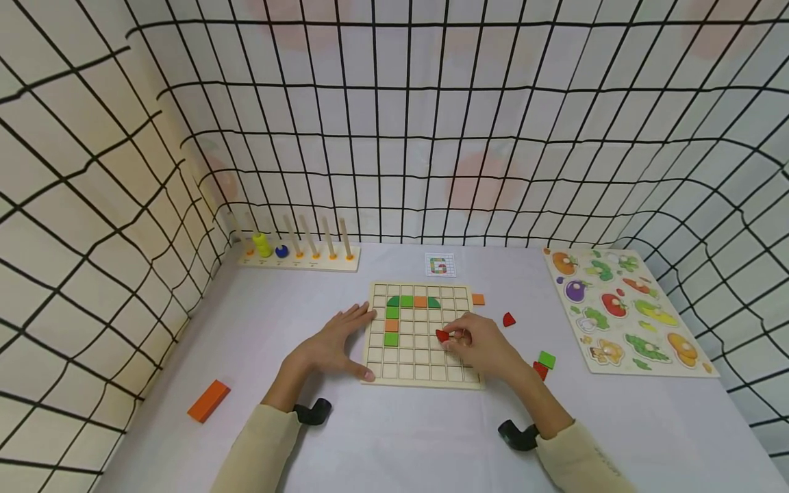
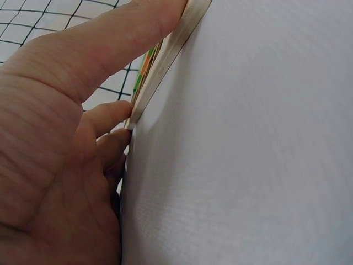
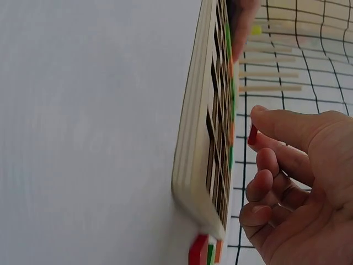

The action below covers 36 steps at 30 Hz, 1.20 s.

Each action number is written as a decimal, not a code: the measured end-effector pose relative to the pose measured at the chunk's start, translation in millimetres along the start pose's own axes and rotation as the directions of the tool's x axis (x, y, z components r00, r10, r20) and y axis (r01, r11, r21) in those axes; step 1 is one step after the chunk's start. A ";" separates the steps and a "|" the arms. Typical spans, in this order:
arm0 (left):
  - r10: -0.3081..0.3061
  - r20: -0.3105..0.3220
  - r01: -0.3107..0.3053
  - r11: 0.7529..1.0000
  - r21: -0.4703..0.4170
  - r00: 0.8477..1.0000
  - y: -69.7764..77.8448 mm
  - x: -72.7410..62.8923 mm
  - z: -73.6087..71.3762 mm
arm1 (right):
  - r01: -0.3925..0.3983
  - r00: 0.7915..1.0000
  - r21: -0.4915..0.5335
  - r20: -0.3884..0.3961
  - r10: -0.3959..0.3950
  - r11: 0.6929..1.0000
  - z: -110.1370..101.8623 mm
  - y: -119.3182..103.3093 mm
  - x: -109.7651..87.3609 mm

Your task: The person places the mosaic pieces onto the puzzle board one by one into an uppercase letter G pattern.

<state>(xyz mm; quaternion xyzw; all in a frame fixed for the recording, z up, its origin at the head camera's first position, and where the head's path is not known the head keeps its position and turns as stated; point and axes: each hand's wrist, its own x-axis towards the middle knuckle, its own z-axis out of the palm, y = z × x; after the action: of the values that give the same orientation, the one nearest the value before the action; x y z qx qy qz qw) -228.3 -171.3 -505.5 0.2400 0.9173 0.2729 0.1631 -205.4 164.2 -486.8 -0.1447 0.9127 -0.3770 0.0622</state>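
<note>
Ideally, the right hand (image 1: 483, 346), its grip pinched on a red piece (image 1: 441, 335) above the board (image 1: 407, 374), would lower it level while the left hand (image 1: 329, 346), fingers spread, steadies the board's left edge.

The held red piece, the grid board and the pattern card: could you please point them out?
Held red piece (image 1: 442, 335), head view: its visible face.
Grid board (image 1: 422, 339), head view: a bare square near its middle.
Pattern card (image 1: 440, 265), head view: its printed middle.

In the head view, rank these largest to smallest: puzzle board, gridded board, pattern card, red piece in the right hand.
Puzzle board
Gridded board
Pattern card
Red piece in the right hand
</note>
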 end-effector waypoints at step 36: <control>0.030 0.003 -0.030 0.999 -0.015 1.000 1.1 -1.4 -3.5 | 0.170 0.978 -0.037 0.133 -0.163 0.985 64.4 -54.6 17.4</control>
<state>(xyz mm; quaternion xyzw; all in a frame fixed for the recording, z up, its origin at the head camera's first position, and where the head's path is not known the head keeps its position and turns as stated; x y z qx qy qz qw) -228.3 -172.8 -501.9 0.2527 0.9112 0.2819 0.1625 -195.7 78.9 -493.9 -0.2462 0.9003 -0.3484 0.0860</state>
